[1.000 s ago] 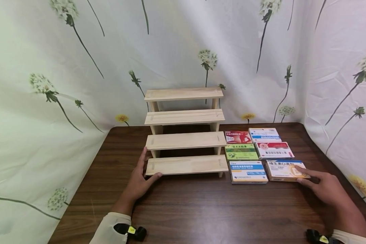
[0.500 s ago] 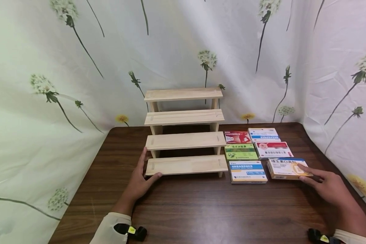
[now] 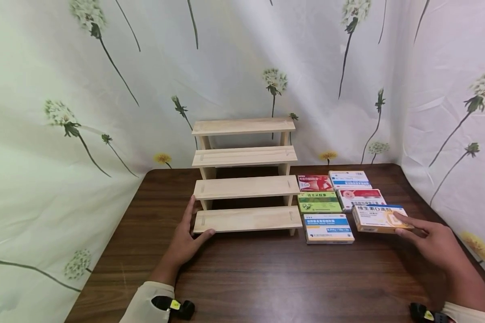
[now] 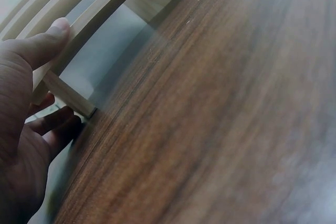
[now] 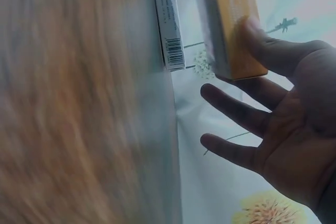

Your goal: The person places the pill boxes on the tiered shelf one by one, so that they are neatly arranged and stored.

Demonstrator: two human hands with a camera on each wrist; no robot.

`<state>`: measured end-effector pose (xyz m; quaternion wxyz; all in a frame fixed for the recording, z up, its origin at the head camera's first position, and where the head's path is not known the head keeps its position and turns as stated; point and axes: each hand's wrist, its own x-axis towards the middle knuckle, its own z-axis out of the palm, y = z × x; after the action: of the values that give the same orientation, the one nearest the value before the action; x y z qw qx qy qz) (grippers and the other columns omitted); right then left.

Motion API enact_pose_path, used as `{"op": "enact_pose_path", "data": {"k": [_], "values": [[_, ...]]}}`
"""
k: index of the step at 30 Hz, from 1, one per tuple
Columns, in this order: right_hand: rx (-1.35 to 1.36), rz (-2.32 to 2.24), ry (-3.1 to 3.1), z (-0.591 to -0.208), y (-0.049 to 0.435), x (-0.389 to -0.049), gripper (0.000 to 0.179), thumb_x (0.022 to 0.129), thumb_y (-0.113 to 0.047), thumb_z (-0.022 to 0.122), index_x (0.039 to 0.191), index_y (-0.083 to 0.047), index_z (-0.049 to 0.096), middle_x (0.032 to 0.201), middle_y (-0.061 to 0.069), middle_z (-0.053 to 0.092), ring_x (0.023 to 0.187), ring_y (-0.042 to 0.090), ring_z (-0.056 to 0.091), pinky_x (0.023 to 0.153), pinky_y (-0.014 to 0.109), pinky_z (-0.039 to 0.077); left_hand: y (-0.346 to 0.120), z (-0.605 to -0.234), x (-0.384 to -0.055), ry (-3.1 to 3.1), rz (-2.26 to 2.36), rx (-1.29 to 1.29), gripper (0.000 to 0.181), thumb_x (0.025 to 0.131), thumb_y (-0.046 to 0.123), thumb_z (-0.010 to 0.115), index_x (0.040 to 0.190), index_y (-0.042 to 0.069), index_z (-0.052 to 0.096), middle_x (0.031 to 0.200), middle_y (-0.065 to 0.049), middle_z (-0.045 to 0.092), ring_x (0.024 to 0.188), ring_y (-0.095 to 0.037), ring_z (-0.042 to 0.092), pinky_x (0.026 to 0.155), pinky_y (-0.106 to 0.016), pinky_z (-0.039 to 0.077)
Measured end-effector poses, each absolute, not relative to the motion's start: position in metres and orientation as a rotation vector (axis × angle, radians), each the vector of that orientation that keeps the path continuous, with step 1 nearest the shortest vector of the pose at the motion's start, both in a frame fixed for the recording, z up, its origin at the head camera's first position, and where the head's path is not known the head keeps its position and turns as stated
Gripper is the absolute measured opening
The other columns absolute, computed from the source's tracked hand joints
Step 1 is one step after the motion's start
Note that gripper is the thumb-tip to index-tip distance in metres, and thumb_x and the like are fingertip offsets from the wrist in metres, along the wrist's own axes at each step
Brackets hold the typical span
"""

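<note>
My right hand [image 3: 430,240] pinches a white-and-orange medicine box [image 3: 377,219] between thumb and fingers at its right end. In the right wrist view this box is off the table, and its orange side [image 5: 236,30] shows; the other fingers are spread below it. With my left hand [image 3: 185,235] I hold the left end of the lowest step of a pale wooden stepped stand [image 3: 248,218]. The left thumb [image 4: 55,32] lies on the step's front edge, and the other fingers are round its end beside the leg.
Right of the stand, flat medicine boxes lie on the dark wooden table [image 3: 246,278]: a red one [image 3: 315,183], a green one [image 3: 319,202], a blue-and-white one [image 3: 328,229], another blue-and-white one [image 3: 349,180] and a red-and-white one [image 3: 361,197]. A dandelion-print cloth [image 3: 234,58] hangs behind.
My right hand has lifted the white-and-orange medicine box off the table, and its near side has tipped into view. My left hand and the stand have stayed in place.
</note>
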<state>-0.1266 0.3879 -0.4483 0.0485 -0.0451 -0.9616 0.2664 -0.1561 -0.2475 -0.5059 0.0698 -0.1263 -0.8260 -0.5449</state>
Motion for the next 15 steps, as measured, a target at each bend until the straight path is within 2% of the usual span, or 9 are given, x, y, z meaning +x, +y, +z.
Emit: {"op": "enact_pose_path", "data": {"k": [15], "values": [[-0.086,0.798,-2.909,-0.432,0.382,-0.134,0.056,0.104,-0.033,0.078,0.150,-0.004,0.063,0.142,0.045,0.057,0.122,0.060,0.061,0.089,0.069,0.053,-0.248,-0.507,-0.156,-2.507,-1.624,-0.364,0.120,0.097,0.012,0.086,0.177,0.038,0.000,0.163,-0.026,0.049,0.140,-0.041,0.059,0.101,-0.009,0.046]]}}
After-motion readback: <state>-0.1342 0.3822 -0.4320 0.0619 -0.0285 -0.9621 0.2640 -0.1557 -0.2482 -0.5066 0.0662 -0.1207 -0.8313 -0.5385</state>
